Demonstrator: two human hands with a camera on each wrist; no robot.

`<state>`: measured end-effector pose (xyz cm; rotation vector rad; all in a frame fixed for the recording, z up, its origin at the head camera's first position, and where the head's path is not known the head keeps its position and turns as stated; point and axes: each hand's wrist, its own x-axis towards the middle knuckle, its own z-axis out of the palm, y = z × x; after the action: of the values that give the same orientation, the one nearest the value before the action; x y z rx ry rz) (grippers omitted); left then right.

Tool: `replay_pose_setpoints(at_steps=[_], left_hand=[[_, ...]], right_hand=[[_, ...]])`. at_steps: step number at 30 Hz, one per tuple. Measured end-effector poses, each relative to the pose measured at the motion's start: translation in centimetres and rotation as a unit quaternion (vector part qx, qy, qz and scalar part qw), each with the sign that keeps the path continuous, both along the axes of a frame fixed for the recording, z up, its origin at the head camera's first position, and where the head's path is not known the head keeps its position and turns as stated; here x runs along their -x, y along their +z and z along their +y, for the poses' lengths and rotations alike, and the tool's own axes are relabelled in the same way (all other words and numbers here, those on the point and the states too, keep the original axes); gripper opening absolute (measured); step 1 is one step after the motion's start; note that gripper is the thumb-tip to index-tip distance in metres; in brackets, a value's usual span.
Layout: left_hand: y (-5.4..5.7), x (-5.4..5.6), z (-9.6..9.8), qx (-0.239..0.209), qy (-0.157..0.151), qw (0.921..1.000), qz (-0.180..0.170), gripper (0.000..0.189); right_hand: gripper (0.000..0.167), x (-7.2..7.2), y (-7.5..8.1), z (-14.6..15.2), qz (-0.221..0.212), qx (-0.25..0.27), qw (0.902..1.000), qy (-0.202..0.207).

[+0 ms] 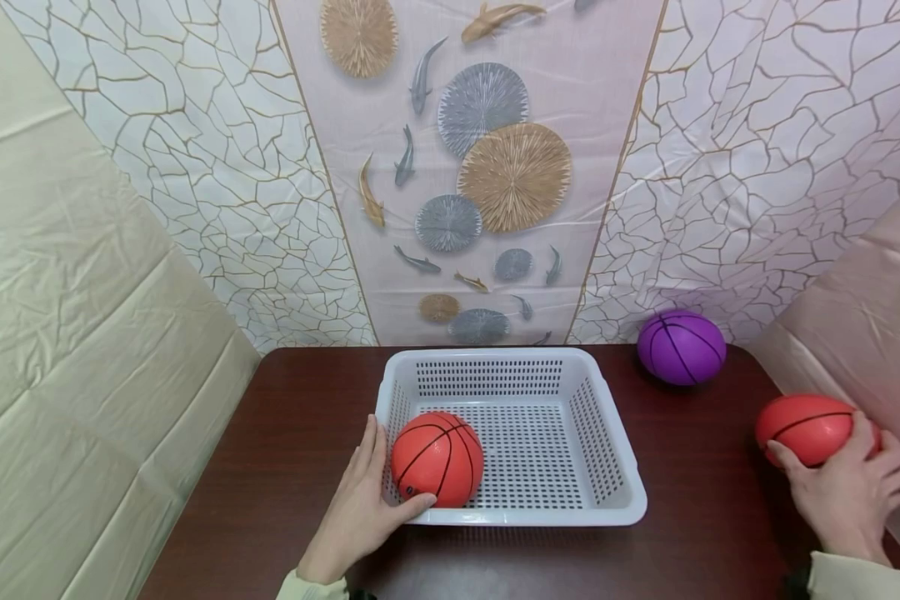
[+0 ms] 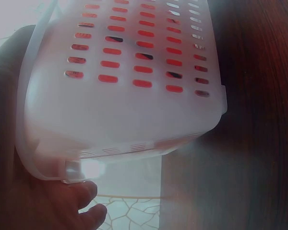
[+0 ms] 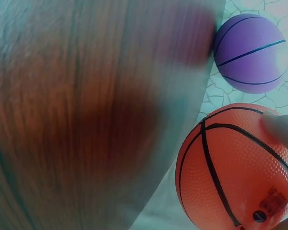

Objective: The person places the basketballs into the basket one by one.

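My left hand (image 1: pixel 356 500) rests at the near left corner of a white perforated plastic basket (image 1: pixel 621 450), its fingers straight along the left rim and its thumb over the front rim. Inside the basket, at the left, sits a red basketball (image 1: pixel 438 458) with black lines, its colour showing through the holes of the basket wall (image 2: pixel 120 108). At the far right my right hand (image 1: pixel 851 492) grips a second red basketball (image 1: pixel 806 427), thumb and fingers spread around it. The right wrist view shows that red ball (image 3: pixel 235 167) up close with a fingertip on it.
A purple basketball (image 1: pixel 681 347) lies at the back right of the dark brown table (image 1: pixel 270 467), near the patterned backdrop (image 1: pixel 720 167). Beige fabric walls (image 1: pixel 105 375) flank the table, the right one close to my right hand.
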<state>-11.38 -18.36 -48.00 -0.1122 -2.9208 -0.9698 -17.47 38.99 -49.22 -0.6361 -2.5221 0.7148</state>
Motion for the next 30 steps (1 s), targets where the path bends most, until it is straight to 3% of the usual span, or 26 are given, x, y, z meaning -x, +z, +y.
replay_pose_setpoints(at_steps=[11,30], left_hand=[[0.1,0.0,0.0,-0.002,0.003,1.0,-0.007,0.123],[-0.1,0.0,0.0,-0.001,-0.002,1.0,0.009,0.123]], right_hand=[[0.105,-0.2,0.6,-1.0,0.048,-0.001,0.9987,0.015],[0.104,-0.6,1.9,-3.7,0.12,-0.011,0.9914,0.051]])
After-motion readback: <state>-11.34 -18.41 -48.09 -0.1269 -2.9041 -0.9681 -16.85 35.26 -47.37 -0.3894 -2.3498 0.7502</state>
